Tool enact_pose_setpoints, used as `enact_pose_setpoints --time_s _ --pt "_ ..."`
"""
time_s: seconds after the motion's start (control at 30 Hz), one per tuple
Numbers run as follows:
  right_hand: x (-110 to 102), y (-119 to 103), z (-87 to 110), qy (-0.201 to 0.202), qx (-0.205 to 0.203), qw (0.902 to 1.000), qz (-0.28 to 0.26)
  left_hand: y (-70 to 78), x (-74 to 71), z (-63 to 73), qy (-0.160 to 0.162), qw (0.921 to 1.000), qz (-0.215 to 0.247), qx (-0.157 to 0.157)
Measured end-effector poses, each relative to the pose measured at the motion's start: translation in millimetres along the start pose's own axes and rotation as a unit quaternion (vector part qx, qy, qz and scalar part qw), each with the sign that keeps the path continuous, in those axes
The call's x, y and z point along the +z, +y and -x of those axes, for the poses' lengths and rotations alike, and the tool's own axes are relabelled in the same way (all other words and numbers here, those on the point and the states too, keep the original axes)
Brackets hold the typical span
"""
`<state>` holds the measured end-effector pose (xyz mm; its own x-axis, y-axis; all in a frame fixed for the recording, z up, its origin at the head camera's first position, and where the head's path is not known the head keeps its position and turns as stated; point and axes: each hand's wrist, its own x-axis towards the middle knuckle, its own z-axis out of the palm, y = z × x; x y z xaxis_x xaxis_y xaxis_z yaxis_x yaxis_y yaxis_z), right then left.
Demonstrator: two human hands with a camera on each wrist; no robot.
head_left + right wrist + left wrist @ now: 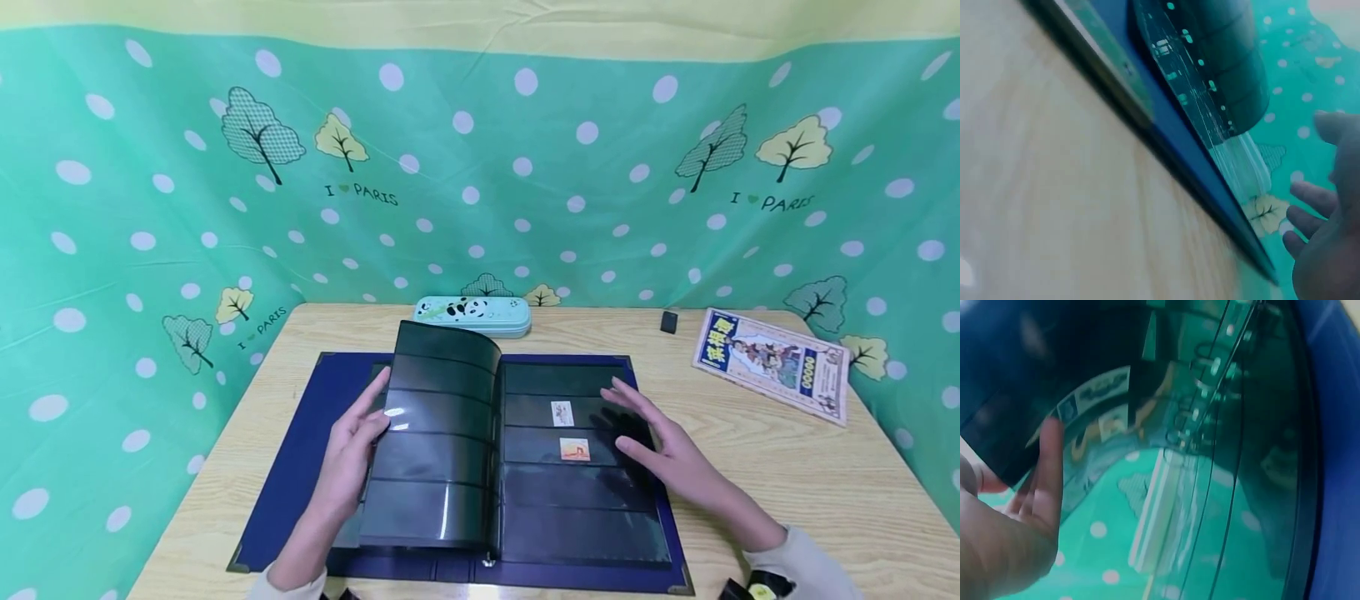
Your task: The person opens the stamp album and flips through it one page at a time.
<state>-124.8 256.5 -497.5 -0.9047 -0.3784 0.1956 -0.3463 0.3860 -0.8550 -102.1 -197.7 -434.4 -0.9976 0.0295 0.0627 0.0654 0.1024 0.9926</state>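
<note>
A dark blue stamp album point(288, 467) lies spread out on the table. My left hand point(348, 454) pinches the outer edge of a raised black album page point(435, 417), thumb in front and fingers behind; in the left wrist view the hand point(1029, 506) grips the curved sheet. Clear strips run across the right-hand page point(577, 533), which carries a small pale stamp point(562, 413) and an orange stamp point(575, 450). Over that page's outer edge hovers my right hand point(671, 454), fingers extended and holding nothing. The right wrist view shows the same hand point(1329, 219) with its fingers spread.
Behind the album sits a light blue panda pencil case point(472, 315). A small black object point(669, 322) and a printed booklet point(772, 365) lie at the back right of the wooden table point(757, 450). A green dotted curtain point(525, 192) hangs around the table.
</note>
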Motion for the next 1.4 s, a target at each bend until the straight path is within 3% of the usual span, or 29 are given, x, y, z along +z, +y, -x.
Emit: enact_pose_setpoints --time_s 0.17,0.33,0.6,0.83,1.0,1.2,1.4 --pt "-3 9 0.0 -0.031 0.026 0.9958 0.082 -8.0 -14.0 -6.1 -0.034 0.9986 0.040 0.000" --pt "-3 15 1.0 -0.070 0.008 0.9836 0.166 -11.1 -20.8 -6.2 -0.081 0.9913 0.103 0.007" --pt "-3 17 1.5 -0.073 -0.017 0.9789 0.190 -7.9 -18.2 -4.2 -0.112 0.9805 0.159 0.026" --pt "-2 18 3.0 -0.075 -0.021 0.9781 0.193 -1.3 -17.2 0.5 -0.127 0.9835 0.107 0.071" --pt "-2 17 4.0 -0.081 -0.009 0.9779 0.192 4.6 -19.5 2.0 -0.149 0.9789 0.095 0.103" --pt "-2 14 3.8 -0.088 0.010 0.9769 0.194 12.1 -18.9 5.2 -0.153 0.9787 0.085 0.107" --pt "-2 13 3.0 -0.091 0.018 0.9755 0.199 18.5 -17.0 8.7 -0.141 0.9835 0.033 0.109"
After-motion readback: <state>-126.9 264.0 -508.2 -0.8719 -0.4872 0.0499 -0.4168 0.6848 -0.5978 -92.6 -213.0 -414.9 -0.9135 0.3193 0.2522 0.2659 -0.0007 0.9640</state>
